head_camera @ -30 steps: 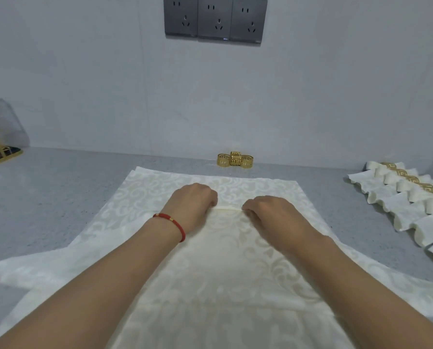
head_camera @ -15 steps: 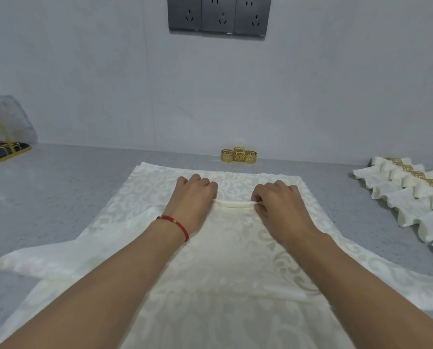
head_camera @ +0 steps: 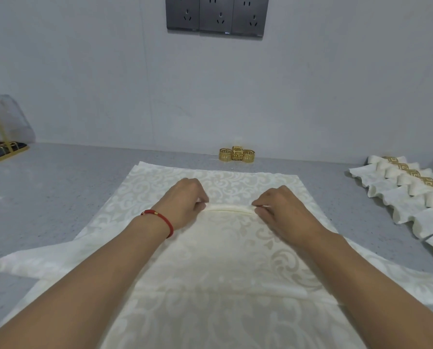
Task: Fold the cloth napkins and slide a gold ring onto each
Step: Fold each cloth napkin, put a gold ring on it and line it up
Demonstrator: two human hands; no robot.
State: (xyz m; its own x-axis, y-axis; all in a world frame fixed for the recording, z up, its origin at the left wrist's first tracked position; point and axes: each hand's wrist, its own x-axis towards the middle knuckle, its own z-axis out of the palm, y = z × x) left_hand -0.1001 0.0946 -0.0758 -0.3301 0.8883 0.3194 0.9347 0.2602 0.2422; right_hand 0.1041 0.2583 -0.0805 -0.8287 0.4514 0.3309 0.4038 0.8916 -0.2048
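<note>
Pinching a narrow raised pleat across the middle of the cream napkin (head_camera: 218,248), my left hand (head_camera: 182,204) and right hand (head_camera: 283,214) sit a little apart, each with fingers curled and clamped on the fabric ridge between them. I judge they hold it at two spots so the fold stays straight and even across its width. The napkin lies spread on the grey tabletop (head_camera: 59,197), its far edge running just short of the wall, its near part beneath my forearms.

Three loose gold rings (head_camera: 236,154) stand clustered by the wall just beyond that far edge, near enough to reach once folding ends. Finished napkins (head_camera: 399,195), already ringed, lie in a row at the far right, well apart from my working cloth. A gold-framed stand (head_camera: 1,147) sits far left. Bare tabletop lies left and right of the cloth, so I judge there is room to gather pleats forward; the wall limits the far side.
</note>
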